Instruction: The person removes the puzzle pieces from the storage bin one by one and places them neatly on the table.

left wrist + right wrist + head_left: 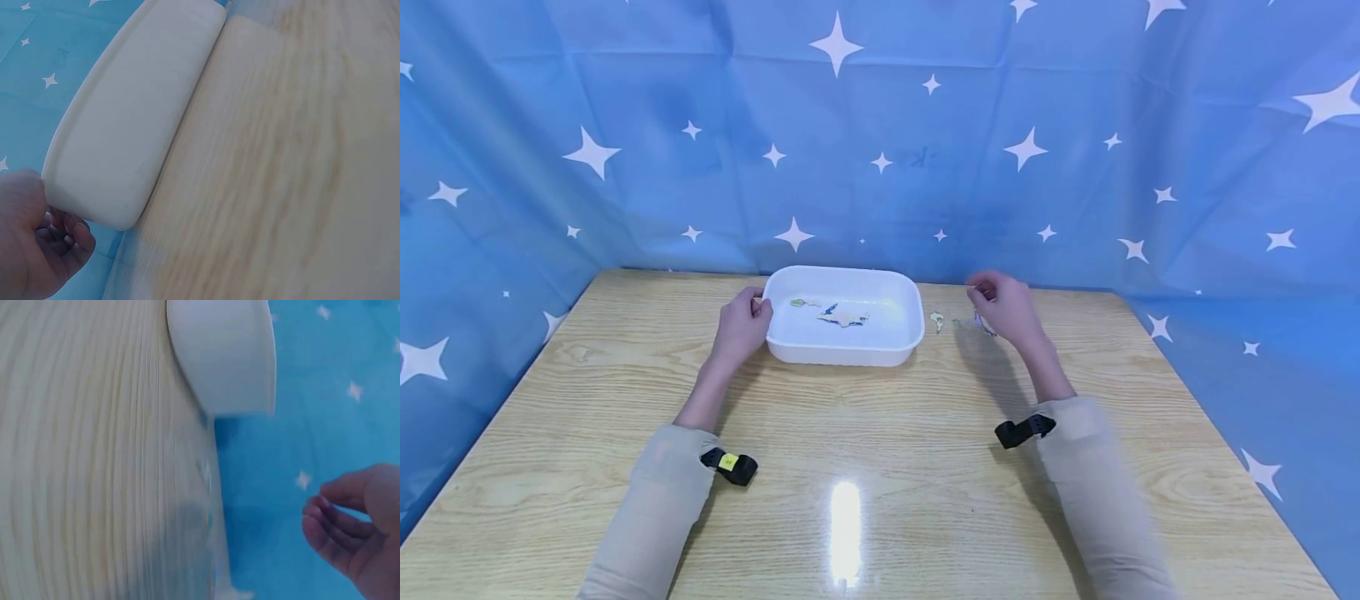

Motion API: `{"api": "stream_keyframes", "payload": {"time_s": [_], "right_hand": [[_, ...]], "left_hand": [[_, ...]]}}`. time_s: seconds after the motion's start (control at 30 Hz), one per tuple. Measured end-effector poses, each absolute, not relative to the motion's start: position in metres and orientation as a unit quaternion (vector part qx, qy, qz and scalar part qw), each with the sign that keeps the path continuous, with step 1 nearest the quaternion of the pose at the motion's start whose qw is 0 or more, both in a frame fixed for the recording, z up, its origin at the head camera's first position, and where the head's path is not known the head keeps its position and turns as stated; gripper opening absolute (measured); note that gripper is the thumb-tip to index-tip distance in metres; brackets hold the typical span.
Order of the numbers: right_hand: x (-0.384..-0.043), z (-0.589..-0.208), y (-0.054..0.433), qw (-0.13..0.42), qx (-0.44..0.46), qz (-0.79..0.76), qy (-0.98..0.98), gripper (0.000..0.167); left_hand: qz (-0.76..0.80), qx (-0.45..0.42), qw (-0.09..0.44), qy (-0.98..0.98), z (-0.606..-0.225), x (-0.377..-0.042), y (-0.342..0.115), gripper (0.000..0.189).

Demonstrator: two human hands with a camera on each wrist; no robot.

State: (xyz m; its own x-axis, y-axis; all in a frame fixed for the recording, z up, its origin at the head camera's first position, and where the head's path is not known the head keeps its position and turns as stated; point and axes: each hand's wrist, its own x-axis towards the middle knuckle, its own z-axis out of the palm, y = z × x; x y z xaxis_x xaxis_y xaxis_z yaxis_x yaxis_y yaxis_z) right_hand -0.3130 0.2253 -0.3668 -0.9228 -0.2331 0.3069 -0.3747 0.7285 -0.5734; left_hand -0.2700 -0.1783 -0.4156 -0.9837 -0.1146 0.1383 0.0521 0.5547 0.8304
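A white plastic basin (pixel 844 356) stands near the table's back edge, with a few thin, colourful cut-out pieces (pixel 844 317) lying inside. My left hand (pixel 743 325) grips its left end at the rim; in the left wrist view the curled fingers (pixel 81 236) touch that end. To the right, my right hand (pixel 1006 307) hovers over the table, thumb and fingers bent toward each other. Nothing shows between them in the right wrist view, though it is blurred. Below it lies a purplish piece (pixel 984 325), partly hidden. A small pale-green piece (pixel 937 321) lies beside the basin.
The wooden table (pixel 790 450) carries a bright light reflection near its front. A blue curtain (pixel 880 108) with white stars hangs right behind the back edge and along both sides. Each sleeve bears a black wrist camera (pixel 1026 430).
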Motion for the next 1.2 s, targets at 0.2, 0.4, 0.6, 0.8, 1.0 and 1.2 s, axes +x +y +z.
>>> {"api": "stream_keyframes", "payload": {"time_s": [0.2,0.4,0.6,0.8,1.0,1.2], "right_hand": [[-0.309,-0.361,0.179,0.085,0.213,0.341,-0.911,0.024],[-0.31,-0.363,0.136,0.043,0.256,0.332,-0.907,0.023],[-0.32,-0.375,0.103,-0.015,0.288,0.295,-0.911,0.026],[-0.33,-0.388,0.079,-0.055,0.294,0.265,-0.917,0.033],[-0.335,-0.396,0.066,-0.078,0.3,0.241,-0.92,0.039],[-0.337,-0.4,0.058,-0.084,0.307,0.219,-0.922,0.034]], "left_hand": [[-0.47,0.02,0.086,-0.878,-0.416,-0.27,-0.178,0.042],[-0.47,0.02,0.087,-0.878,-0.415,-0.27,-0.179,0.042],[-0.469,0.021,0.088,-0.878,-0.415,-0.27,-0.178,0.042],[-0.469,0.018,0.092,-0.878,-0.415,-0.27,-0.178,0.041],[-0.468,0.013,0.096,-0.878,-0.416,-0.271,-0.179,0.041],[-0.468,0.015,0.091,-0.879,-0.416,-0.271,-0.178,0.041]]}}
